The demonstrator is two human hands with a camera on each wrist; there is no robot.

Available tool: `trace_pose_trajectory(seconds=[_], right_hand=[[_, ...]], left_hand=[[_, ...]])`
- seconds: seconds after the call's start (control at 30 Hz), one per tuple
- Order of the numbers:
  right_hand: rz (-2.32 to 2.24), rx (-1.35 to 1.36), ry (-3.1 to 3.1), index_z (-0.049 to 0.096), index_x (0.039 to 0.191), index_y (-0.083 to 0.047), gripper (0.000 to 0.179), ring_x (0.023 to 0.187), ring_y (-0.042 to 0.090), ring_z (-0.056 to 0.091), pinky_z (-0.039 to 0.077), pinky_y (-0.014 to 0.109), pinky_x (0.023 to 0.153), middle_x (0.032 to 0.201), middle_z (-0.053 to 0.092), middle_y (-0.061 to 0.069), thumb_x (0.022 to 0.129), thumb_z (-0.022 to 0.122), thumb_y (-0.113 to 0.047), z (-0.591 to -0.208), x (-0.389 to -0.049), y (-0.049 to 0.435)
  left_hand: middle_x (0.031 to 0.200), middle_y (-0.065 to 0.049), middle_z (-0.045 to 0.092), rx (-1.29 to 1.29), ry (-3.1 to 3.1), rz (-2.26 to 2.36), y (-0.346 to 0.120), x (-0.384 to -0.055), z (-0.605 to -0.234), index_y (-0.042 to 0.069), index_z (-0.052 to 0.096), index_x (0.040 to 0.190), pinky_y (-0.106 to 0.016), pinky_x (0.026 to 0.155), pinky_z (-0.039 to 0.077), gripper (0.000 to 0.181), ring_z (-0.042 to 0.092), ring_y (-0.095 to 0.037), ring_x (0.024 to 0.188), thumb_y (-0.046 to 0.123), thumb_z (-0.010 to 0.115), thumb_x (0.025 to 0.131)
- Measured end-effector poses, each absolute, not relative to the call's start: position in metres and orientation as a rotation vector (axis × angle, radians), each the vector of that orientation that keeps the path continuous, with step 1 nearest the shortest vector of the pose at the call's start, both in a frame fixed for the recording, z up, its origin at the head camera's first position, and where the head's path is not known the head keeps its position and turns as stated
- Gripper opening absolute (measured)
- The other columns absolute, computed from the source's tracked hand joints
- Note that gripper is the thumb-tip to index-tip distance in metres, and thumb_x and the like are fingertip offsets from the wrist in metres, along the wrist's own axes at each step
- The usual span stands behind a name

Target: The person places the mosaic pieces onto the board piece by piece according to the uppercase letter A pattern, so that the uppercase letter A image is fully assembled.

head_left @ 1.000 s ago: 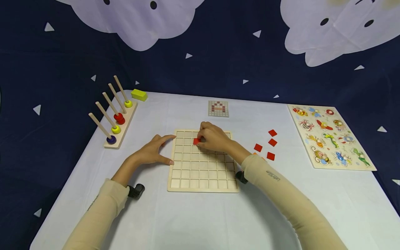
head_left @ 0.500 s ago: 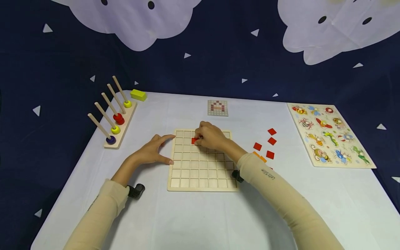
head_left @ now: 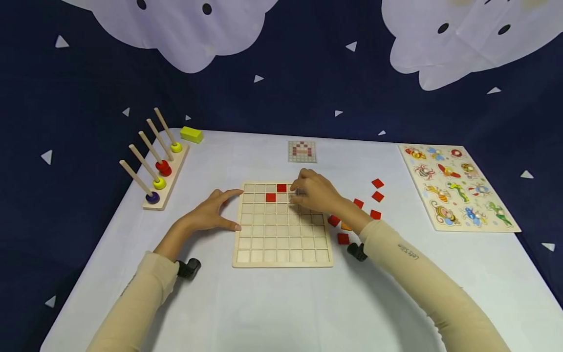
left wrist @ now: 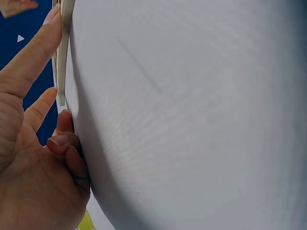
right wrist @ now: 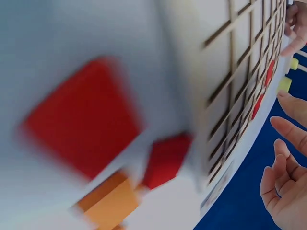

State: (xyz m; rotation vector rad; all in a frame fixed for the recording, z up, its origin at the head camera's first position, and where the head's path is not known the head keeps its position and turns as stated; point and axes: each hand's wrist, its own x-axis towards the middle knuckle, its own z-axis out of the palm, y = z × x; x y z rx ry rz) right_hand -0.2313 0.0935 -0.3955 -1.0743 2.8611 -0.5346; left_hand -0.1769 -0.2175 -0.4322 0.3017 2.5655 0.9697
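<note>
Right hand [head_left: 317, 191] has let go of the second-row red tile [head_left: 270, 197] and shifted right, now over the board's far right part. Fingers loosely bent, nothing in them. Tile sits in its cell, third from left. Another red tile [head_left: 281, 188] now shows in the far row, one column right; the hand hid that cell before. Left hand [head_left: 206, 212] unchanged: thumb and index finger extended, touching the left edge of the wooden grid board [head_left: 270, 243], not gripping. Arm shift also uncovers two loose red tiles on the bench [head_left: 281, 308], just right of the board, beside an orange tile [head_left: 346, 226]. Pattern card [head_left: 302, 151] lies beyond the board, same place.
</note>
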Motion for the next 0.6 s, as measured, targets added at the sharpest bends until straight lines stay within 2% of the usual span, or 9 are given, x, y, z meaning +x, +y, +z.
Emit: trace_pose_trajectory(seconds=[0.33, 0.6], right_hand=[[-0.492, -1.000, 2.899, 0.077, 0.094, -0.006, 0.024, 0.086, 0.020, 0.051, 0.048, 0.038, 0.078, 0.094, 0.059, 0.007, 0.082, 0.081, -0.027, -0.398, -0.211, 0.148], [-0.438, -0.959, 2.929, 0.075, 0.087, -0.005, 0.032, 0.084, 0.020, 0.053, 0.047, 0.037, 0.077, 0.092, 0.059, 0.007, 0.076, 0.086, -0.033, -0.402, -0.199, 0.173]], left_hand=[[0.110, -0.014, 0.040, 0.310, 2.560, 0.970, -0.217, -0.179, -0.434, 0.022, 0.034, 0.154, -0.044, 0.086, 0.037, 0.102, 0.043, -0.029, 0.101, 0.038, 0.090, 0.070], [0.108, -0.015, 0.038, 0.312, 2.554, 0.987, -0.217, -0.178, -0.432, 0.019, 0.034, 0.154, -0.044, 0.084, 0.036, 0.102, 0.042, -0.029, 0.098, 0.036, 0.090, 0.071]])
